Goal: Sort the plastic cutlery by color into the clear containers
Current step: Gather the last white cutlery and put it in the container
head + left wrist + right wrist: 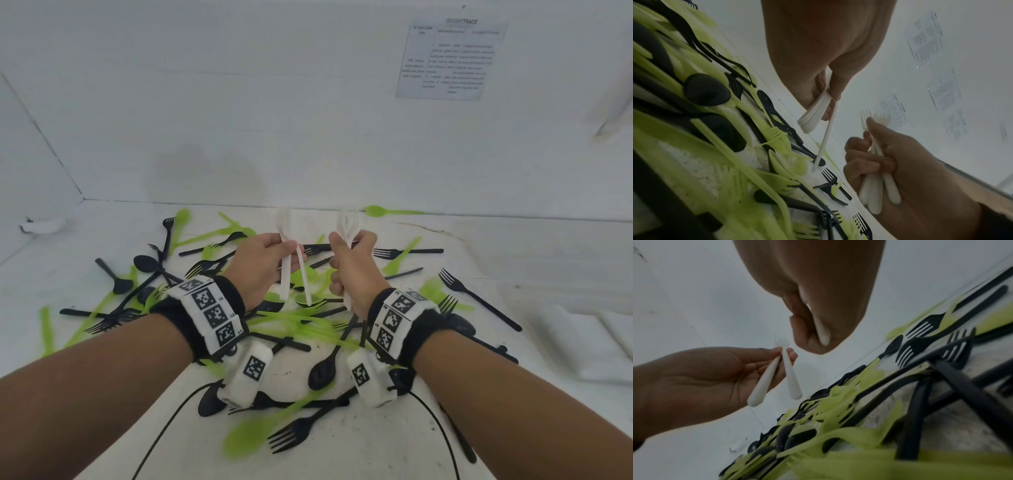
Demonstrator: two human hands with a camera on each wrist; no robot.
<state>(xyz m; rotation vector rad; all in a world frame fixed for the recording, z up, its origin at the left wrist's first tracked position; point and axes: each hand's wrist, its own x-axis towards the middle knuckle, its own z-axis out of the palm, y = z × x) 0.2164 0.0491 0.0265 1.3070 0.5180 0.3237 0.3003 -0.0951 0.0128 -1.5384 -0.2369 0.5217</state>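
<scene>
Both hands raised above the counter [376,428], each carrying white cutlery. Left hand [262,265] pinches a small bunch of white pieces [286,270] between thumb and fingers, heads up, handles hanging down; one thin white handle [825,138] splays out from the rest and, in the left wrist view, its tip reaches down to the heap or very near it. Right hand [352,270] is curled into a fist round a bundle of white forks [876,191], tines poking out above the thumb, handle ends sticking out below the palm. The two hands sit just beside each other, not touching. Under them lies the unsorted pile: green cutlery [298,317] and black cutlery [478,298] crossed over one another across the counter, with one green spoon [376,210] lying apart near the back wall. No clear container shows in any view, so where the white lot goes cannot be told from here. Risks, as I judge them: the left grip is light and the splayed piece looks likeliest to slip out and drop back among the green and black, costing a re-pick. If that low tip catches a tangled fork as the hand moves off, it may drag or flick pieces across the counter. Merging both bunches into one hand could overfill the fist and shed handles from the bottom. Smooth plastic, tapered handles: they slide easily against each other.
</scene>
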